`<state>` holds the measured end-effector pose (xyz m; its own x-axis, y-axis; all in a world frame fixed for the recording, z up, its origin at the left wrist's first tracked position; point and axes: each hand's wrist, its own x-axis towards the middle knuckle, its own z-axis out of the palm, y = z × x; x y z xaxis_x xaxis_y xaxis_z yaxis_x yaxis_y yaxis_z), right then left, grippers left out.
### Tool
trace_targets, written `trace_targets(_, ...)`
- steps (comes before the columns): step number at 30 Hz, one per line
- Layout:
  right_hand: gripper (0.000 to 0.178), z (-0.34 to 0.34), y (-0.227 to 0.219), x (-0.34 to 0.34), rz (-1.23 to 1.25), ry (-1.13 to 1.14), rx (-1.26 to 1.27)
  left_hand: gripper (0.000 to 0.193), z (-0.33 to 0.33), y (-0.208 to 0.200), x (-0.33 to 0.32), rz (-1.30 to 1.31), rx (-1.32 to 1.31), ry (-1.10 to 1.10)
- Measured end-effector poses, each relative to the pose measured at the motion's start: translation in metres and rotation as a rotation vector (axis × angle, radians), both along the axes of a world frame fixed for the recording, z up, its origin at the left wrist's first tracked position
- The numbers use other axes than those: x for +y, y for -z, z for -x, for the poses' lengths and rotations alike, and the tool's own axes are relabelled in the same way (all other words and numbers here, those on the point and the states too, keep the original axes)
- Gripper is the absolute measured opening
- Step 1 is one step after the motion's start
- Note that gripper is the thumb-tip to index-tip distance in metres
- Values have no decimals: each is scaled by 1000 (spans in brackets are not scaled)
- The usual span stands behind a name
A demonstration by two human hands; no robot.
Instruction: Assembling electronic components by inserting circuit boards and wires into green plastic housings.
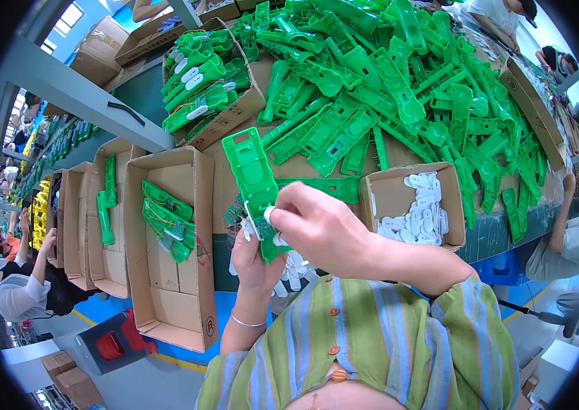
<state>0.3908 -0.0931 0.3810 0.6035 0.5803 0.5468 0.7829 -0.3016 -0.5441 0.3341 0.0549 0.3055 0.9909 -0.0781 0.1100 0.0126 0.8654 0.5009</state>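
Observation:
A long green plastic shell (250,171) stands tilted up in front of my chest, its moulded hollow side showing. My left hand (255,263) grips it near its lower end, with a bracelet on the wrist. My right hand (317,222) has its fingers curled and pressed against the shell's lower part, white covers on the fingertips. A small circuit board partly shows under these fingers. Thin wires and more small boards (235,213) lie behind the shell, partly hidden. White oval pieces (294,270) lie close to my body below my right hand.
A big heap of green shells (371,75) covers the bench. A cardboard box (455,205) of white pieces stands at right. Cardboard trays (194,301) with several wired green shells line the left, beside a metal post (91,96). Other people work at both sides.

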Motion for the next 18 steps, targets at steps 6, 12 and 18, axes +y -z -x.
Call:
trace_targets(6,23,7,-4,1,34,35,-202,39,4,-13,-16,-4,5,-87)
trace_targets(12,29,5,3,-5,66,-39,-358,40,5,-8,-4,-107,-44,-115)
trace_targets(18,27,6,23,-8,83,33,-473,40,3,-14,-12,-443,25,-249)
